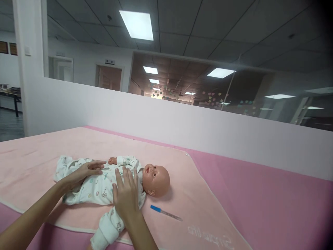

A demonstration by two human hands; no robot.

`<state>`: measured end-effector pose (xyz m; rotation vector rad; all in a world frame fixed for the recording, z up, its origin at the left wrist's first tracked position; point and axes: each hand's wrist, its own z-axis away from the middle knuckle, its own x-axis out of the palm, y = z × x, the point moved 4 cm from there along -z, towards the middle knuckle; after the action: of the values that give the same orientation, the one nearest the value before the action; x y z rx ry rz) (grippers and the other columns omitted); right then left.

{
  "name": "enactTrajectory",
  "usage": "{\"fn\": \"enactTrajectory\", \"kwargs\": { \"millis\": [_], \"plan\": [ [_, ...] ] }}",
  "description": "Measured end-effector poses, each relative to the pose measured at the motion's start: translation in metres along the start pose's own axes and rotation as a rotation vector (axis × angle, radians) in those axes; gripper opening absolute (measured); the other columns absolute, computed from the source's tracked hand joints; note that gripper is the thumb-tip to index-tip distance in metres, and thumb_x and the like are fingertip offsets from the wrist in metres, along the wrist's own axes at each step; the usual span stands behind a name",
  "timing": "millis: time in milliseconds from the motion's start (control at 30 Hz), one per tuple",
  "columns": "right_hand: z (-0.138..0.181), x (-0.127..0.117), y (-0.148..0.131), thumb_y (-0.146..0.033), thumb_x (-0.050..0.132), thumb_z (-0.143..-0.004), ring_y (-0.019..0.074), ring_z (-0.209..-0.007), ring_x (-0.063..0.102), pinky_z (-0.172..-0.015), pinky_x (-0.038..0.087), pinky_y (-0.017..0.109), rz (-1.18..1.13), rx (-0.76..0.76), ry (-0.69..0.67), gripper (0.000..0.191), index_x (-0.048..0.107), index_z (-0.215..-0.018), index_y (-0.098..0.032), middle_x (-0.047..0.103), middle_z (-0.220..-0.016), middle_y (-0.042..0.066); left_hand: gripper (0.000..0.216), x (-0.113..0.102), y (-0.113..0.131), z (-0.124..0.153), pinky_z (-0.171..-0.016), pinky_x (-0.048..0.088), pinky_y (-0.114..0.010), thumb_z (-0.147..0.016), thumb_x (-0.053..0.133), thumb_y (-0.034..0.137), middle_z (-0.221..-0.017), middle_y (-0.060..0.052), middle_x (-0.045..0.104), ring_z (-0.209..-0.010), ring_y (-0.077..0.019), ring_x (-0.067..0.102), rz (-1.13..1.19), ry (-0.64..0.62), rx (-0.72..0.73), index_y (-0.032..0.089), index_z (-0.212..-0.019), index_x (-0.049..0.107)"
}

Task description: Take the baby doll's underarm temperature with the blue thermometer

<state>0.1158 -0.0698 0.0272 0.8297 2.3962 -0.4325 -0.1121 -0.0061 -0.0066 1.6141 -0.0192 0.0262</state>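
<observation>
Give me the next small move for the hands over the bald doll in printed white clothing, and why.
Probably slide the right hand to the white cloth cuff on the near sleeve of the doll and draw it inward: it appears to cross the edge of the peach cloth blanket, close to that hand.

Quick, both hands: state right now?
Left hand: open, over the doll, holding nothing visible.
Right hand: open, also over the doll, holding nothing visible.
</observation>
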Motion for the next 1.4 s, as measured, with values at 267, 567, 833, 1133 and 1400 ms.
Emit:
{"fn": "enactTrajectory", "kwargs": {
  "millis": [267, 567, 833, 1133, 1400],
  "plan": [
    [0.124, -0.113, 0.094, -0.022, 0.046, -0.081, 0.0306, -0.096, 0.06, -0.082, 0.045, 0.045, 0.342, 0.499, 0.006, 0.026, 0.065, -0.098, -0.017, 0.066, -0.101, 0.016, 0.051, -0.008, -0.013, -0.003, -0.104, 0.038, -0.036, -0.073, 0.066, 0.015, -0.131, -0.009, 0.052, -0.124, -0.0246, 0.045, 0.533, -0.037, -0.001, 0.025, -0.123, 0.056],
    [0.122, -0.146, 0.083, -0.039, 0.033, -0.086, 0.0197, -0.063, 0.055, -0.059, 0.042, 0.031, 0.012, 0.744, -0.145, 0.031, 0.051, -0.066, -0.023, 0.058, -0.066, 0.005, 0.046, -0.016, -0.014, 0.001, -0.108, 0.033, -0.044, -0.088, 0.044, 0.025, -0.131, -0.006, 0.051, -0.125, -0.0234, 0.043, 0.941, -0.146, -0.042, 0.032, -0.134, 0.043],
    [-0.022, -0.22, 0.075, -0.052, 0.047, -0.081, 0.0089, -0.038, 0.033, -0.041, 0.028, 0.024, -0.701, 0.614, 0.277, 0.045, 0.037, -0.048, -0.022, 0.035, -0.042, -0.004, 0.043, -0.016, -0.015, 0.001, -0.099, 0.045, -0.04, -0.09, 0.039, 0.02, -0.12, -0.005, 0.058, -0.119, -0.0202, 0.05, 0.998, -0.193, -0.035, 0.03, -0.131, 0.047],
    [-0.094, -0.147, 0.086, -0.039, 0.048, -0.077, 0.0042, -0.036, 0.016, -0.037, 0.015, 0.022, -0.823, 0.67, -0.098, 0.043, 0.024, -0.046, -0.023, 0.021, -0.038, -0.009, 0.041, -0.015, -0.012, 0.002, -0.095, 0.048, -0.039, -0.09, 0.037, 0.016, -0.113, -0.006, 0.061, -0.11, -0.0184, 0.056, 0.997, -0.19, -0.018, 0.028, -0.128, 0.05],
    [-0.098, -0.158, 0.086, -0.042, 0.048, -0.077, 0.004, -0.036, 0.015, -0.036, 0.013, 0.021, -0.867, 0.65, -0.133, 0.046, 0.021, -0.045, -0.023, 0.019, -0.038, -0.009, 0.041, -0.015, -0.012, 0.002, -0.095, 0.049, -0.038, -0.091, 0.036, 0.017, -0.111, -0.006, 0.061, -0.107, -0.0174, 0.058, 0.978, -0.19, 0.003, 0.027, -0.129, 0.048]
  ]
}}
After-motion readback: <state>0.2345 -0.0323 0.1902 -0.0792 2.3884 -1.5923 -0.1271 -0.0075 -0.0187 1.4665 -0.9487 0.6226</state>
